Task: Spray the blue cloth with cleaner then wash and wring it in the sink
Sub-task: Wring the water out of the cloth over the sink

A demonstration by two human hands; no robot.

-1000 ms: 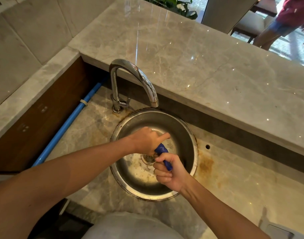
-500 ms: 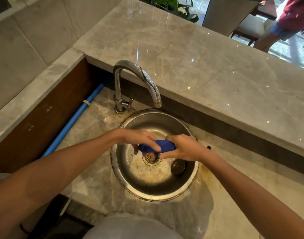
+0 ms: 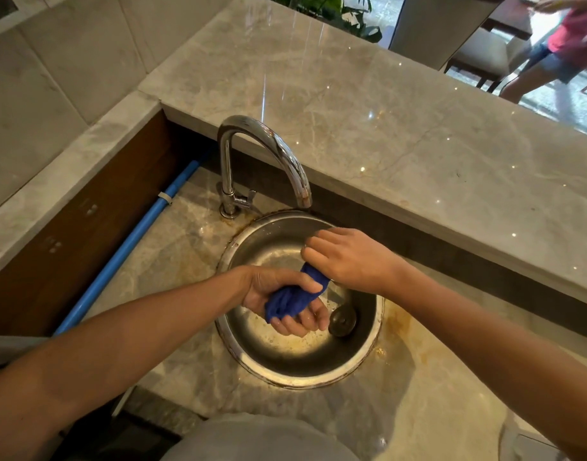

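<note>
At the bottom centre of the frame, a pale grey garment (image 3: 259, 440) is filling the edge, and two bare forearms are reaching up from the lower left and lower right toward the centre. The left hand (image 3: 279, 297) is lying palm up over the sink (image 3: 298, 367), its fingers curling loosely under the lower end of the cloth (image 3: 293, 299) and its thumb pressing across the top of it. The cloth, blue and bunched into a thick roll, is sitting at the centre of the frame above the bowl, running up and to the right into the right hand (image 3: 347, 257). The right hand is lying palm down with its fingers curling round the upper end of the cloth; how tightly it is gripping cannot be told. Just right of the left fingertips, a round drain plug (image 3: 342, 322) is lying in the bowl. The sink is round, steel, and rust-stained at the rim, and is sitting in a marble counter (image 3: 192, 247). A chrome faucet (image 3: 265, 151) is arching over the far rim; no water is showing at the spout. A blue pipe (image 3: 129, 251) is running along the left wall. A raised marble ledge (image 3: 402, 128) is crossing the upper frame, and beyond it, at the upper right, a chair (image 3: 478, 58) and a person (image 3: 565, 51) are showing.
</note>
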